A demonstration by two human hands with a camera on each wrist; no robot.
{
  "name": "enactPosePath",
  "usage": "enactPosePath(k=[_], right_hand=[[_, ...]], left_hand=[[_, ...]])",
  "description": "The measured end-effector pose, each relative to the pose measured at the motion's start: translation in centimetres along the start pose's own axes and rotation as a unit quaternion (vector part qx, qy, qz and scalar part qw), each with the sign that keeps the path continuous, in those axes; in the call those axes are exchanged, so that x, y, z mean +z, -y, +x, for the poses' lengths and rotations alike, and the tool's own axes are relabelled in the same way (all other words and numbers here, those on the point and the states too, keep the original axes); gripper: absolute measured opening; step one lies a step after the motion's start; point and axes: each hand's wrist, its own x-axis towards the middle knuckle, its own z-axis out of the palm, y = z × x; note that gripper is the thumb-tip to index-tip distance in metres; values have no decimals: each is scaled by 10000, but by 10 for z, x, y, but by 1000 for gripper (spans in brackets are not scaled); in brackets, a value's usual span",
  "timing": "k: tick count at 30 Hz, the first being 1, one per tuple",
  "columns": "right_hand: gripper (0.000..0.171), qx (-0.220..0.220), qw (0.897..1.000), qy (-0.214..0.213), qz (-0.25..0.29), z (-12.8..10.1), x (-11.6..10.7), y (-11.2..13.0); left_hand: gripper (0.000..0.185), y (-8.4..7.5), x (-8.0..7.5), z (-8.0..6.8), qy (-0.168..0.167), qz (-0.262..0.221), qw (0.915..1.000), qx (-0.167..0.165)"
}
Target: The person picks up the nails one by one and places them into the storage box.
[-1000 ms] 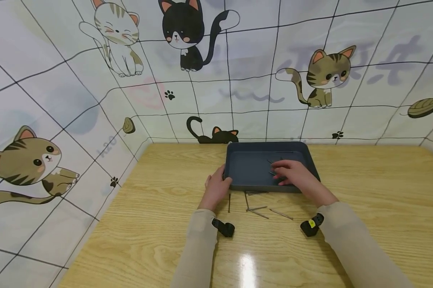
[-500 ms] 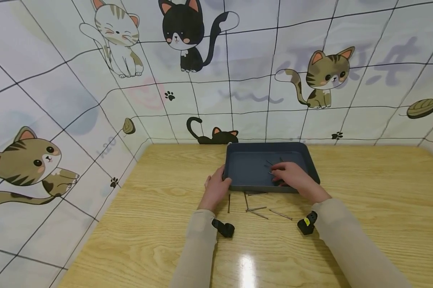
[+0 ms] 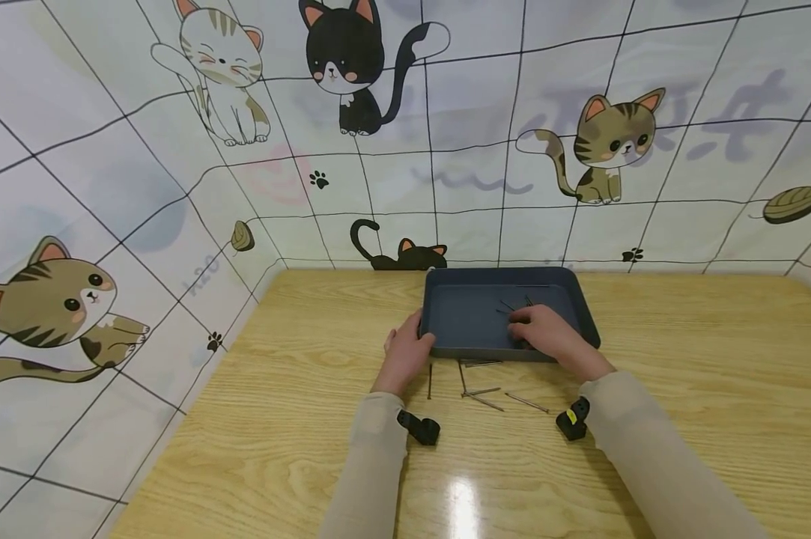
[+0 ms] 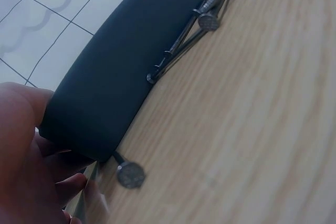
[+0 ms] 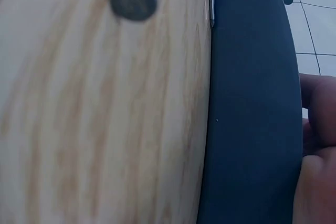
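A dark blue-grey tray (image 3: 469, 318) stands on the wooden table near the back wall. My left hand (image 3: 405, 353) grips its front left corner, the thumb at the rim; in the left wrist view the fingers (image 4: 44, 150) wrap around the tray's end. Over the front wall reaches my right hand (image 3: 550, 331), its bent fingers low inside the tray at the right, close beside several thin nails (image 3: 506, 305). The fingertips are hidden by the hand and, in the right wrist view, by the tray wall (image 5: 252, 103); I cannot tell whether they hold a nail.
Several long nails lie on the table in front of the tray: one upright-pointing nail (image 3: 430, 382) by the left hand, a crossed group (image 3: 479, 391) in the middle and a single nail (image 3: 526, 402) to the right. A cat-print wall covering (image 3: 486, 180) rises behind the tray.
My right hand has shifted slightly, its fingers drawing closer together and lower in the tray. A nail end that showed by the fingertips is now covered. The left hand and tray have stayed put.
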Motion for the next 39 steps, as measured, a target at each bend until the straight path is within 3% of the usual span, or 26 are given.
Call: enactPosePath(k=[13, 19, 29, 39], right_hand=[[44, -288, 9983, -70, -504, 1, 0, -1], [42, -238, 9989, -374, 117, -1, 1, -3], [39, -373, 9911, -844, 961, -5, 0, -8], [42, -659, 9852, -985, 1241, -8, -1, -12]], left_hand=[[54, 0, 1, 1, -22, -17, 10000, -61], [54, 2, 1, 2, 8, -23, 9999, -98], [54, 2, 2, 3, -24, 89, 9999, -90], [54, 5, 2, 3, -58, 98, 9999, 3]])
